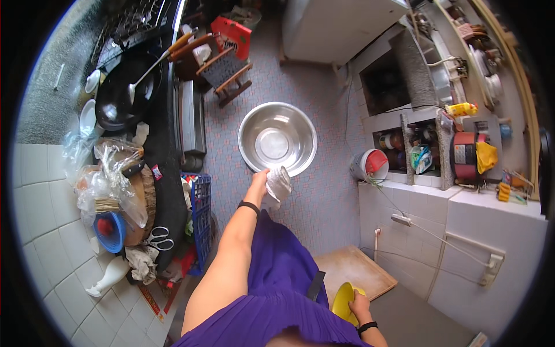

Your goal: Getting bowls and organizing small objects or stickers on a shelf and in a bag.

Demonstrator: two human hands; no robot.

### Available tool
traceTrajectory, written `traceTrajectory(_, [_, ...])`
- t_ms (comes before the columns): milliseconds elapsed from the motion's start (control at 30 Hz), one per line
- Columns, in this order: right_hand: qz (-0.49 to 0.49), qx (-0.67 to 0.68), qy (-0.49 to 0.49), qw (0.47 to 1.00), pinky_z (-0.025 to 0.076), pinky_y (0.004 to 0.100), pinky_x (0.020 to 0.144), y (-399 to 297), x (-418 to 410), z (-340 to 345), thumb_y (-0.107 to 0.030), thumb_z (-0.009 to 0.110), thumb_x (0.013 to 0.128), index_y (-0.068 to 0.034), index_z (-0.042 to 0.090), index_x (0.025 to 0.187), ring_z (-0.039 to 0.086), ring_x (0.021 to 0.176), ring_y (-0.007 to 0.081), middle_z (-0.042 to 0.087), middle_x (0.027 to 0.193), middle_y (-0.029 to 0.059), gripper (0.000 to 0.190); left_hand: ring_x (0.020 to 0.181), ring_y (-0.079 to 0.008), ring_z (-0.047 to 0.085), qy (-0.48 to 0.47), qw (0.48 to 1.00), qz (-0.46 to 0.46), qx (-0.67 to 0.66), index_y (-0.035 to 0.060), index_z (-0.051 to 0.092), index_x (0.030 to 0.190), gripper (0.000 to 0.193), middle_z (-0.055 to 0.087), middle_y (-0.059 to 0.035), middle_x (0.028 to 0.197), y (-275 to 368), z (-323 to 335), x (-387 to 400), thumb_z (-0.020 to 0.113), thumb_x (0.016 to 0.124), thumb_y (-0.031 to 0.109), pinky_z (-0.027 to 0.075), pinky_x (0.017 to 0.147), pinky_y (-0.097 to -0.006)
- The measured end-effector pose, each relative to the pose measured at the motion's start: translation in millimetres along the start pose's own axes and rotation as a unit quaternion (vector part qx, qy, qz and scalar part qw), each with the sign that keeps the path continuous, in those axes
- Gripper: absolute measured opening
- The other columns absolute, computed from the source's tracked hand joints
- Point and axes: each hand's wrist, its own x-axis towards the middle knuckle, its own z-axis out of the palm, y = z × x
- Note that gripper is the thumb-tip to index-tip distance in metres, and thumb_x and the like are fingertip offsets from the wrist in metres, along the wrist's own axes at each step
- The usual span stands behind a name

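Note:
My left hand (260,182) is stretched forward, its fingers closed on a white textured roll of cloth or paper (279,184) with a loose end hanging down. In the view the roll overlaps the near rim of a large stainless steel basin (303,134) on the patterned floor. I cannot tell whether they touch. Nothing shows inside the basin. Low at my right side, my right hand (360,307) grips the rim of a yellow bowl (342,301), tilted on its side. The bowl's inside is partly hidden.
Along the left runs a dark counter with a black wok (115,104), a round chopping board (147,195), scissors (159,238) and a blue basket (117,240). A wooden stool (227,71) stands ahead. To the right are a bucket (357,167), low shelves and a wooden board (355,271).

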Motion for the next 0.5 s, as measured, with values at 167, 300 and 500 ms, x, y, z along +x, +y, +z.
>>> traceTrajectory(167, [-0.059,-0.037,-0.095,0.993,0.053,0.0491,0.078,-41.0,19.0,-27.8,-0.024,0.069,0.074,-0.015,0.052,0.135,0.067,0.087,0.0384,0.069,0.096,0.0199,0.063,0.077,-0.0308,0.069,0.002,0.998,-0.009,-0.056,-0.0136,0.056,0.108,0.031,0.068,-0.0194,0.092,-5.1,-30.6,39.2,0.059,0.090,0.011,0.057,0.067,-0.0464])
traceTrajectory(300, [-0.086,0.087,-0.066,0.990,0.053,0.0483,0.073,-24.9,36.2,23.3,-0.023,0.066,0.077,-0.015,0.052,0.136,0.067,0.080,0.0374,0.069,0.086,0.0195,0.061,0.079,-0.0273,0.070,-0.024,0.999,-0.022,0.042,-0.0071,0.063,0.103,0.027,0.070,-0.0143,0.092,-11.0,-27.1,37.4,0.056,0.095,0.018,0.058,0.071,-0.0446])
traceTrajectory(500, [-0.064,0.077,-0.181,0.978,0.050,0.0434,0.087,-16.5,81.8,-21.2,-0.048,0.068,0.081,-0.019,0.042,0.145,0.066,0.101,0.0375,0.068,0.105,0.0251,0.075,0.102,-0.0271,0.061,0.029,0.945,0.073,0.317,-0.0114,0.052,0.126,0.082,0.061,-0.0223,0.118,5.2,5.6,-48.9,0.073,0.080,0.053,0.050,0.084,-0.0407])
